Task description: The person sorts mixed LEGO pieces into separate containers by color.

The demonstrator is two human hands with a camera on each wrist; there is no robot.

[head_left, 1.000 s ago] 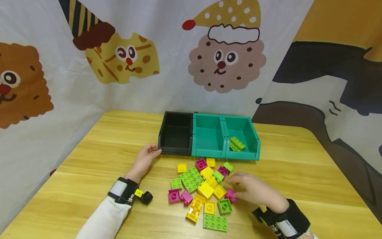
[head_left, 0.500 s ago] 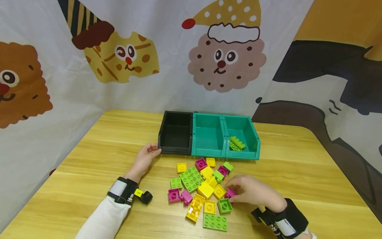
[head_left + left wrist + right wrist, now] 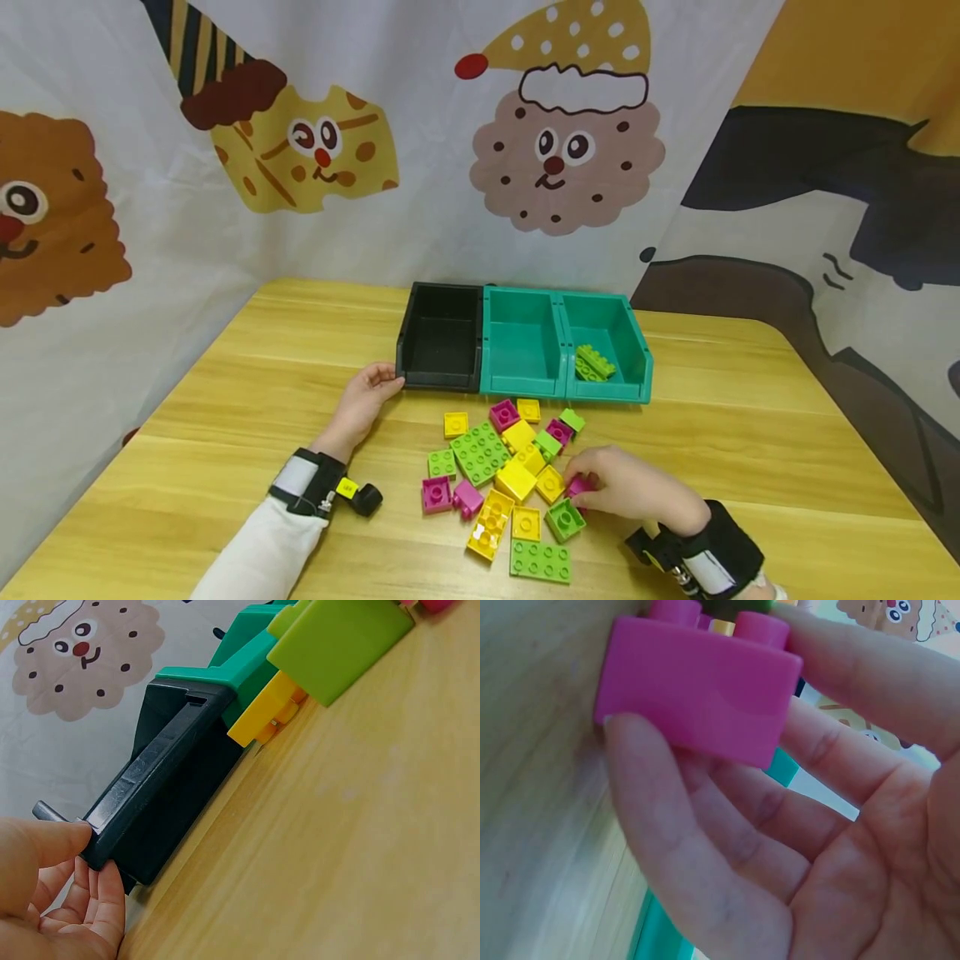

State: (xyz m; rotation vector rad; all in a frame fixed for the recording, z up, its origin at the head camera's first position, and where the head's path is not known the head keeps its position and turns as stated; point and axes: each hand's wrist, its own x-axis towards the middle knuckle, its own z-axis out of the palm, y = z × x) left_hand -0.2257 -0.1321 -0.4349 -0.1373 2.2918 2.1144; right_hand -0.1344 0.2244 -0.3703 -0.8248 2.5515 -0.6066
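Note:
My left hand [image 3: 363, 408] grips the front left corner of the black bin [image 3: 438, 382]; the left wrist view shows its thumb on the rim and its fingers below. My right hand [image 3: 636, 490] holds a magenta toy brick [image 3: 697, 690] at the right side of the brick pile, mostly covered by the hand in the head view. In the right wrist view this brick sits between thumb and forefinger, studs toward the top. Close to that hand lie a green square brick [image 3: 566, 519] and a yellow square brick [image 3: 550, 483].
Two joined teal bins, a middle one [image 3: 522, 387] and a right one [image 3: 611, 390], stand against the black bin. Green bricks [image 3: 595, 364] lie in the right one. Several yellow, green and magenta bricks, including a large green one [image 3: 480, 452], are spread on the wooden table [image 3: 225, 433].
My right hand has drawn its fingers in around the magenta brick and covers more of it. The green square brick beside it has turned slightly. The left hand stays on the black bin.

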